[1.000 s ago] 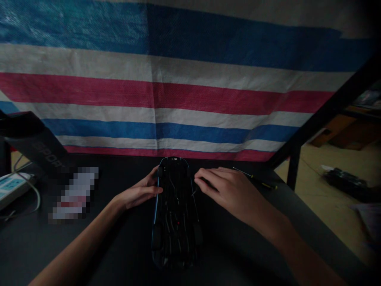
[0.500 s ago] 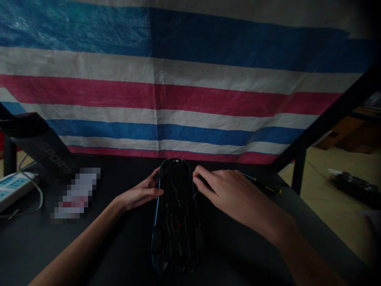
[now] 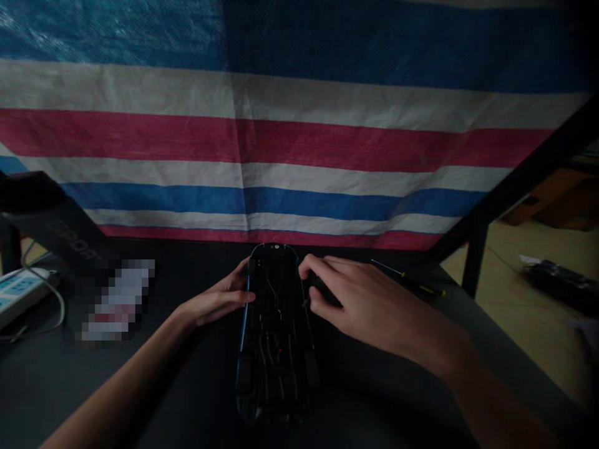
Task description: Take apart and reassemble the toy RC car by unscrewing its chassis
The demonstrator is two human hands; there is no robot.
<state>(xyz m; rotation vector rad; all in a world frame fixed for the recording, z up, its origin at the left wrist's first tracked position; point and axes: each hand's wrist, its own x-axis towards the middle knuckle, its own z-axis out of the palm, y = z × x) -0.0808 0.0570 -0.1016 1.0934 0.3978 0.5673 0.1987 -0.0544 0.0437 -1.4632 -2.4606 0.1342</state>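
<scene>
A toy car lies upside down on the dark table, its black underside with wheels and a small red dot facing up. My left hand grips its left edge, the thumb on the side and the other fingers partly hidden behind it. At the car's right edge, near the far right wheel, is my right hand. Its index finger and thumb are apart, with nothing visible between them. A screwdriver with a black and yellow handle lies beyond the right hand.
A dark bottle marked SPORT stands at the left, beside a white power strip with a cable. A blurred-out item lies nearby. A striped sheet hangs behind the table, and a black frame bar slants at the right.
My right index finger and thumb have spread apart beside the car. The left hand keeps its hold, and the whole view has shifted slightly.
</scene>
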